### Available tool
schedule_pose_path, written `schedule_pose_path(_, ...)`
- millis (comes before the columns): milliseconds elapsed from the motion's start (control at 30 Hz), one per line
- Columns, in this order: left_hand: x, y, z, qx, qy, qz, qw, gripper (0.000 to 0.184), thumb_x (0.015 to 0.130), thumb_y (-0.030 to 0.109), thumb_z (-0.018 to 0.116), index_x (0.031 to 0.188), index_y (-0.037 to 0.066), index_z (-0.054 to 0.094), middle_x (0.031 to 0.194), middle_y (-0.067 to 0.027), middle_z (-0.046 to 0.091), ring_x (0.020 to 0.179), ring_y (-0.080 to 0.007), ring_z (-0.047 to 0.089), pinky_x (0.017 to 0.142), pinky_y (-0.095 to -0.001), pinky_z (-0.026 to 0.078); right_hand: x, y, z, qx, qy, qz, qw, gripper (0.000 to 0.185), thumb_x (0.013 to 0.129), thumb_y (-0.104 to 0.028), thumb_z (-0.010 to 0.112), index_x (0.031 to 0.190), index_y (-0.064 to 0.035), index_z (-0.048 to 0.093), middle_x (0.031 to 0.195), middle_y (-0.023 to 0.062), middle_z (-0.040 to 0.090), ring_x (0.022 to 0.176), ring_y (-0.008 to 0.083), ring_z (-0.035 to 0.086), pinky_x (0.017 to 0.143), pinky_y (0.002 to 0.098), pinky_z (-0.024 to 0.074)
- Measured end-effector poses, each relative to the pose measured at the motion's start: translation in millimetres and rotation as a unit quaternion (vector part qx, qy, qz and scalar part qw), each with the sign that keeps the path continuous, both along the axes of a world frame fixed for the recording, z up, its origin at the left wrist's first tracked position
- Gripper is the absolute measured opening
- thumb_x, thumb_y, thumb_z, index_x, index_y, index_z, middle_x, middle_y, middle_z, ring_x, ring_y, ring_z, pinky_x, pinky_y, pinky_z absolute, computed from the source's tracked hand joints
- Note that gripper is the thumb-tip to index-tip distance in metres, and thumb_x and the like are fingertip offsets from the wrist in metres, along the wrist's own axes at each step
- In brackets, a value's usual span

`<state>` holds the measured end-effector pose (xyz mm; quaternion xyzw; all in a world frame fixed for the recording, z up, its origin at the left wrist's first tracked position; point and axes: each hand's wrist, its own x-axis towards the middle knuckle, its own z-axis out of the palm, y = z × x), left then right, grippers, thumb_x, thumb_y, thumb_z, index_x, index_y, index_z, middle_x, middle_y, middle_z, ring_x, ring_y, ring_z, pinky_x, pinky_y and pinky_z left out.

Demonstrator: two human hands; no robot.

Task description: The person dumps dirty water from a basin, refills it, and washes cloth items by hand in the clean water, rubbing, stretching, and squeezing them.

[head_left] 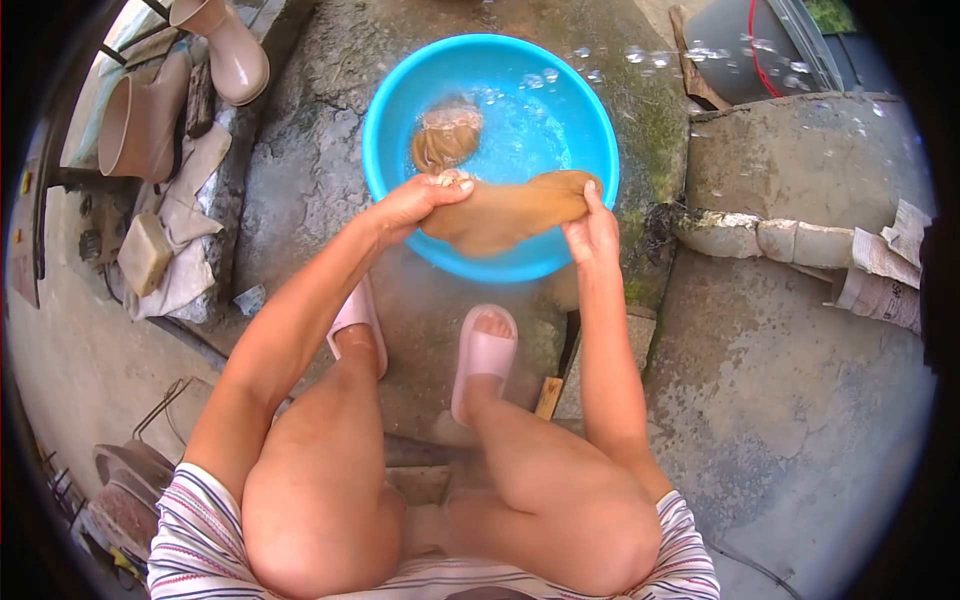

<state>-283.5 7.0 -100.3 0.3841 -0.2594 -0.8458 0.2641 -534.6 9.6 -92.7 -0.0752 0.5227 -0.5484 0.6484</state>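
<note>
A person sits with bare knees apart, wearing striped clothing and pink slippers on the wet concrete ground. Past the slippers, a brown cloth is held above the near half of a blue basin. Its long axis runs left to right, roughly along the basin's near edge, the right end tilted slightly higher and its middle sagging toward the person. The left hand grips the bunched left end, thumb laid over it and fingers curled in. The right hand pinches the right end near the basin's right edge, thumb on the cloth; its other fingers are partly hidden. Beyond, a crumpled second brown cloth lies in the water toward the basin's left edge, its paler band facing the far edge. Water drops hang in the air past the basin's far right edge.
</note>
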Motion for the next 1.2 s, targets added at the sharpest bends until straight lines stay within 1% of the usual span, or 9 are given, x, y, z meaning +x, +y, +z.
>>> schedule_pose_path(100, 1, 2, -1, -0.015, 0.005, 0.017, 1.000, 0.038, 0.081, 0.025, 0.058, 0.110, 0.001, 0.052, 0.106, -0.0093, 0.057, 0.094, -0.0169, 0.056, 0.082, -0.0288, 0.045, 2, 5, -15, -0.018, 0.148, 0.063, 0.987, 0.035, 0.085, -0.019, 0.053, 0.114, -0.0014, 0.042, 0.106, 0.0135, 0.053, 0.094, 0.0232, 0.055, 0.079, 0.0367, 0.0470)
schedule_pose_path(200, -3, 5, -3, -0.006, 0.029, 0.034, 0.999, 0.036, 0.083, 0.023, 0.056, 0.111, 0.001, 0.051, 0.105, -0.0091, 0.057, 0.094, -0.0171, 0.056, 0.081, -0.0293, 0.046, 19, 15, -21, -0.136, 0.655, 0.055, 0.741, 0.035, 0.079, -0.010, 0.059, 0.111, 0.0002, 0.047, 0.097, 0.0094, 0.057, 0.082, 0.0150, 0.056, 0.067, 0.0262, 0.0464)
schedule_pose_path(300, -6, 6, -3, -0.002, 0.045, 0.044, 0.998, 0.033, 0.084, 0.022, 0.054, 0.110, 0.002, 0.051, 0.104, -0.0086, 0.057, 0.093, -0.0171, 0.056, 0.080, -0.0296, 0.046, 46, 20, 9, -0.152, 0.456, 0.211, 0.851, 0.027, 0.077, -0.009, 0.060, 0.103, -0.0003, 0.054, 0.086, 0.0046, 0.059, 0.070, 0.0113, 0.056, 0.061, 0.0237, 0.0456)
schedule_pose_path(533, -8, 9, 2, -0.005, 0.048, 0.041, 0.998, 0.035, 0.085, 0.022, 0.054, 0.112, 0.002, 0.048, 0.110, -0.0091, 0.054, 0.101, -0.0188, 0.053, 0.088, -0.0316, 0.043, 72, 16, 16, -0.256, 0.528, 0.224, 0.778, 0.011, 0.076, -0.007, 0.060, 0.086, -0.0006, 0.060, 0.072, 0.0043, 0.060, 0.060, 0.0106, 0.055, 0.055, 0.0254, 0.0444)
schedule_pose_path(633, -6, 11, 4, 0.037, 0.045, 0.066, 0.996, 0.036, 0.087, 0.025, 0.050, 0.114, 0.001, 0.046, 0.110, -0.0100, 0.054, 0.100, -0.0194, 0.053, 0.087, -0.0322, 0.044, 59, 9, 24, -0.101, 0.372, 0.153, 0.910, 0.008, 0.077, -0.006, 0.058, 0.082, -0.0005, 0.061, 0.066, 0.0034, 0.059, 0.058, 0.0100, 0.054, 0.053, 0.0237, 0.0431)
schedule_pose_path(833, -5, 8, -4, 0.058, 0.085, 0.130, 0.986, 0.033, 0.090, 0.029, 0.044, 0.112, 0.004, 0.047, 0.105, -0.0094, 0.055, 0.093, -0.0177, 0.057, 0.079, -0.0309, 0.048, 76, 31, 22, -0.207, 0.411, 0.264, 0.848, 0.008, 0.076, -0.005, 0.059, 0.083, -0.0025, 0.062, 0.068, 0.0045, 0.058, 0.058, 0.0106, 0.054, 0.052, 0.0241, 0.0426)
schedule_pose_path(933, -5, 7, -4, 0.049, 0.062, 0.116, 0.990, 0.037, 0.090, 0.029, 0.042, 0.113, 0.000, 0.044, 0.107, -0.0108, 0.054, 0.095, -0.0191, 0.056, 0.083, -0.0319, 0.048, 88, 36, 28, -0.307, 0.519, 0.286, 0.745, 0.016, 0.069, -0.003, 0.064, 0.085, -0.0037, 0.062, 0.074, 0.0093, 0.056, 0.063, 0.0187, 0.056, 0.057, 0.0279, 0.0444)
schedule_pose_path(1133, -10, 11, -8, 0.033, 0.032, 0.119, 0.992, 0.035, 0.090, 0.029, 0.043, 0.112, 0.002, 0.045, 0.104, -0.0104, 0.055, 0.092, -0.0179, 0.056, 0.080, -0.0307, 0.048, 89, 33, 17, -0.366, 0.615, 0.281, 0.639, 0.013, 0.073, -0.009, 0.062, 0.084, -0.0024, 0.060, 0.074, 0.0058, 0.056, 0.063, 0.0126, 0.054, 0.055, 0.0268, 0.0434)
schedule_pose_path(1200, -10, 12, -9, 0.039, 0.036, 0.118, 0.992, 0.034, 0.090, 0.029, 0.043, 0.112, 0.002, 0.045, 0.104, -0.0103, 0.055, 0.092, -0.0179, 0.056, 0.080, -0.0311, 0.048, 88, 33, 16, -0.294, 0.564, 0.278, 0.720, 0.011, 0.075, -0.009, 0.060, 0.083, -0.0022, 0.060, 0.073, 0.0047, 0.055, 0.062, 0.0117, 0.054, 0.055, 0.0265, 0.0438)
